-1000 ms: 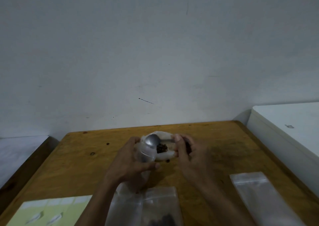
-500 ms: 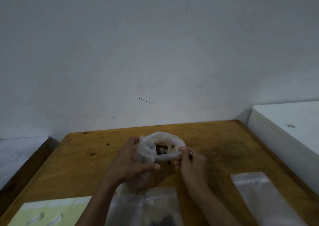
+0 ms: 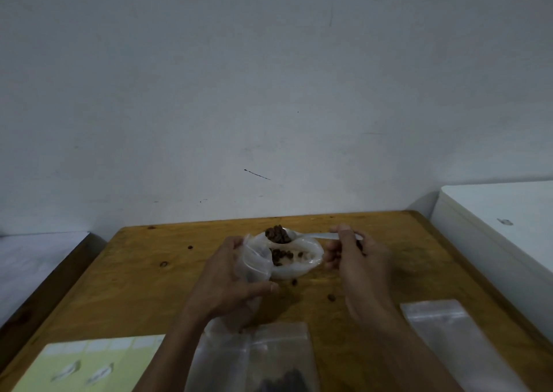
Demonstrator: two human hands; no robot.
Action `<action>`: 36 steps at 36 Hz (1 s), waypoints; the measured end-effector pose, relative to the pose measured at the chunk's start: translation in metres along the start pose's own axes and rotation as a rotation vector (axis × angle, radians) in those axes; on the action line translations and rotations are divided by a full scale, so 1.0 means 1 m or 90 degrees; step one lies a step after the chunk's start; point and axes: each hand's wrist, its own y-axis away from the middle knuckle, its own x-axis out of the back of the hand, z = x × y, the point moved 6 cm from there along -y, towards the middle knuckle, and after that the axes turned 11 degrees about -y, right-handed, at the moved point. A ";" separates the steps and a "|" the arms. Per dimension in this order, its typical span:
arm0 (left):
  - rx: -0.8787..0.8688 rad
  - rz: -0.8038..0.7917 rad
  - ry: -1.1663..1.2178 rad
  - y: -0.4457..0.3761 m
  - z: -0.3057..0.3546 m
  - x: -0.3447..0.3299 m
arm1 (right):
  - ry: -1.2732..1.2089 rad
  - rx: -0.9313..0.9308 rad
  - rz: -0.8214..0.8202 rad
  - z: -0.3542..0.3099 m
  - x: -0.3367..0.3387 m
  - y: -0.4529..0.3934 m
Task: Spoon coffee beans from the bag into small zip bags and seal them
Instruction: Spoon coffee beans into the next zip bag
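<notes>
Spoon (image 3: pixel 287 236) lifted, beans heaped | right fingers (image 3: pixel 344 236) pinch handle | left fingers (image 3: pixel 236 245) grip zip bag (image 3: pixel 254 261)

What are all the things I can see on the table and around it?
spoon: one, silvery, heaped with brown beans, above the bean bag
bean bag: one, clear, open, table middle
small zip bag: one, clear, in left hand
flat zip bags: several, clear, near edge
loose beans: a few, brown, scattered
card: one, yellow-green, near left
table: one, wooden
white cabinet: one, right
left hand: holds small zip bag
right hand: pinches spoon handle
</notes>
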 end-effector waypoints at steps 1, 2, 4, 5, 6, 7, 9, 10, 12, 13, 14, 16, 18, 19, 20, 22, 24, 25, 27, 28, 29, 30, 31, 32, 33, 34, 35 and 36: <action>0.000 0.001 0.004 0.000 0.000 0.000 | 0.006 0.012 -0.022 -0.005 -0.005 0.002; 0.001 0.001 0.008 0.000 -0.001 0.000 | 0.022 0.028 -0.046 -0.009 -0.010 0.005; 0.003 0.000 0.015 -0.001 -0.002 -0.001 | 0.103 0.081 -0.098 -0.014 -0.021 0.012; 0.004 -0.001 0.018 -0.001 -0.002 -0.001 | 0.157 0.121 -0.125 -0.016 -0.027 0.016; 0.005 -0.001 0.021 -0.001 -0.002 -0.001 | 0.214 0.171 -0.156 -0.017 -0.032 0.020; 0.006 -0.002 0.022 -0.001 -0.002 -0.001 | 0.268 0.226 -0.188 -0.017 -0.037 0.023; 0.009 -0.005 0.021 -0.002 -0.001 -0.002 | 0.337 0.327 -0.229 -0.019 -0.043 0.030; 0.010 -0.005 0.019 -0.002 0.000 -0.002 | 0.344 0.367 -0.229 -0.021 -0.043 0.032; 0.005 -0.001 0.011 -0.002 0.000 -0.002 | 0.356 0.439 -0.204 -0.024 -0.038 0.033; 0.002 0.002 0.005 -0.002 0.000 -0.002 | 0.381 0.475 -0.192 -0.024 -0.035 0.032; -0.001 0.003 -0.002 -0.002 0.000 -0.002 | 0.419 0.508 -0.185 -0.022 -0.032 0.032; -0.008 0.004 -0.020 -0.001 0.001 -0.002 | 0.508 0.545 -0.196 -0.013 -0.027 0.031; -0.019 0.002 -0.040 -0.002 0.003 -0.001 | 0.590 0.539 -0.240 0.002 -0.024 0.031; -0.020 0.001 -0.043 -0.002 0.004 -0.001 | 0.630 0.530 -0.261 0.010 -0.023 0.032; -0.020 0.002 -0.043 -0.002 0.004 -0.002 | 0.669 0.518 -0.280 0.018 -0.023 0.032; -0.019 0.002 -0.047 -0.001 0.004 -0.002 | 0.727 0.490 -0.302 0.032 -0.022 0.033; -0.023 0.004 -0.053 -0.001 0.005 -0.002 | 0.746 0.470 -0.304 0.042 -0.023 0.033; -0.024 0.005 -0.053 0.000 0.005 -0.002 | 0.747 0.465 -0.302 0.045 -0.024 0.033; -0.025 0.006 -0.055 -0.001 0.005 -0.001 | 0.743 0.468 -0.307 0.049 -0.027 0.035; -0.024 0.005 -0.056 -0.001 0.006 -0.001 | 0.741 0.478 -0.312 0.049 -0.028 0.037; -0.023 0.004 -0.054 0.000 0.006 -0.001 | 0.736 0.487 -0.314 0.048 -0.030 0.039; -0.023 0.004 -0.053 -0.001 0.007 -0.002 | 0.728 0.494 -0.316 0.047 -0.031 0.041; -0.023 0.004 -0.052 -0.001 0.007 -0.002 | 0.719 0.497 -0.312 0.045 -0.031 0.042; -0.022 0.005 -0.051 -0.001 0.007 -0.002 | 0.711 0.502 -0.303 0.043 -0.030 0.042; -0.019 0.004 -0.047 -0.001 0.006 -0.002 | 0.707 0.500 -0.295 0.042 -0.029 0.042; -0.018 0.003 -0.044 -0.001 0.006 -0.003 | 0.706 0.490 -0.286 0.042 -0.028 0.040; -0.018 0.003 -0.043 -0.001 0.005 -0.003 | 0.708 0.479 -0.279 0.044 -0.027 0.038; -0.019 0.003 -0.043 -0.001 0.005 -0.003 | 0.713 0.474 -0.275 0.047 -0.026 0.036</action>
